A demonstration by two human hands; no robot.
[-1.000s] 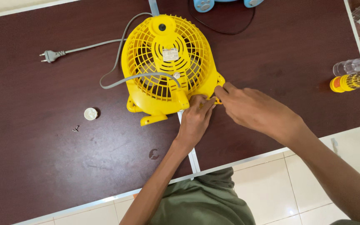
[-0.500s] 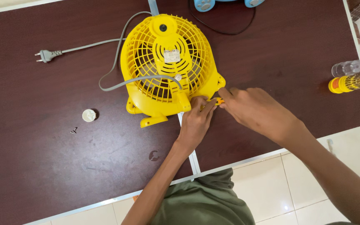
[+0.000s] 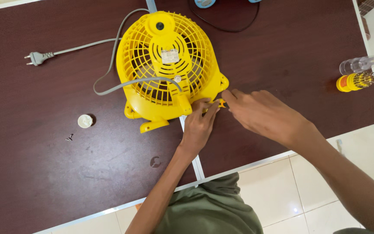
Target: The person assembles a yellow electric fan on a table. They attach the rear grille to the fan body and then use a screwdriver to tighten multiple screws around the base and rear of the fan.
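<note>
The fan (image 3: 167, 65) lies grille-up on the far middle of the dark table (image 3: 66, 173), its top edge close to the table's far edge. Its grey cord (image 3: 109, 65) loops off to the left, ending in a plug (image 3: 34, 57) well clear of the fan. The left half of the table is mostly bare, with only a white cap (image 3: 84, 121) and a small screw (image 3: 69, 138) lying near each other. To the right, bare surface runs out to a yellow bit set (image 3: 354, 81) and a clear tube (image 3: 358, 65) at the right edge. The near edge runs aslant just above the person's lap.

Both hands meet at the fan's lower right rim. The left hand (image 3: 198, 126) rests its fingers (image 3: 206, 108) against the fan's base, curled closed in a pinch on a small yellow tool (image 3: 220, 103). The right hand (image 3: 262, 113) lies flat and low, its fingertips (image 3: 227, 94) touching the same tool and the fan's rim; whether its grip closes around the tool cannot be told.
</note>
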